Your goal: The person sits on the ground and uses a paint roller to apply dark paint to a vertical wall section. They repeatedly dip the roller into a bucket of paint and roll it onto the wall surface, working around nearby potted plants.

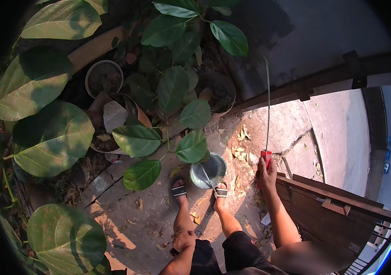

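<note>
My right hand (267, 172) grips the red handle (266, 157) of a long, thin greyish tool (268, 103) that extends away from me, towards the dark wall. Whether it is a rod or a blade seen edge-on I cannot tell. My left hand (183, 240) is at my left knee with its fingers curled. A small dark item with a red edge (174, 252) shows beside that wrist, and what the fingers hold, if anything, is hidden. In front of my sandalled feet stands a grey-green bucket (195, 177), its handle tilted towards my right foot.
Large-leaved branches (193, 146) reach over the ground ahead and to the left. Plant pots (88, 80) with soil and debris stand behind them. A brown gate panel (329, 213) is at my right. Dry leaves (240, 153) litter the cracked concrete (291, 123).
</note>
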Tool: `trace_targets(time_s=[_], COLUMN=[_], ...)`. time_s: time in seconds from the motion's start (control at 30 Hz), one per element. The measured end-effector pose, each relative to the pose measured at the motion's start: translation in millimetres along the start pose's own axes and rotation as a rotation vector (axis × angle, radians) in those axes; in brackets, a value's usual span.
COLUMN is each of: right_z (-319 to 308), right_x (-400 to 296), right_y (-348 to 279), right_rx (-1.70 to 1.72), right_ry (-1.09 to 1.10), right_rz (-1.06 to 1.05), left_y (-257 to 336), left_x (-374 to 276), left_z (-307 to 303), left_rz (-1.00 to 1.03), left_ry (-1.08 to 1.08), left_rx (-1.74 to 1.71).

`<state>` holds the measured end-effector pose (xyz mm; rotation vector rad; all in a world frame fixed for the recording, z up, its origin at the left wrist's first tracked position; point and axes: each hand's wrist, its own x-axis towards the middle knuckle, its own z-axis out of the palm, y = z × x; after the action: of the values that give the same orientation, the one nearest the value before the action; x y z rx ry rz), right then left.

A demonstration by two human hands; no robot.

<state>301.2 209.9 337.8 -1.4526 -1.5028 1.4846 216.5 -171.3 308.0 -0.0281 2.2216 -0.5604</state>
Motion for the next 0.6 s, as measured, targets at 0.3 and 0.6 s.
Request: trace_targets(time_s=[0.3,0.6], right_z=[166,72], right_x=[233,96], right_y=[-87,-26], right_rx=[-0.157,0.114], right_ry=[0.016,-0.056], right_rz=[-0.334,0.042], left_y=[0,3], left_x=[2,1], left_z=[2,-2], left_rz=[0.036,0.043], left_ry=[-0.012,-0.12], left_rx=[0.015,-0.005])
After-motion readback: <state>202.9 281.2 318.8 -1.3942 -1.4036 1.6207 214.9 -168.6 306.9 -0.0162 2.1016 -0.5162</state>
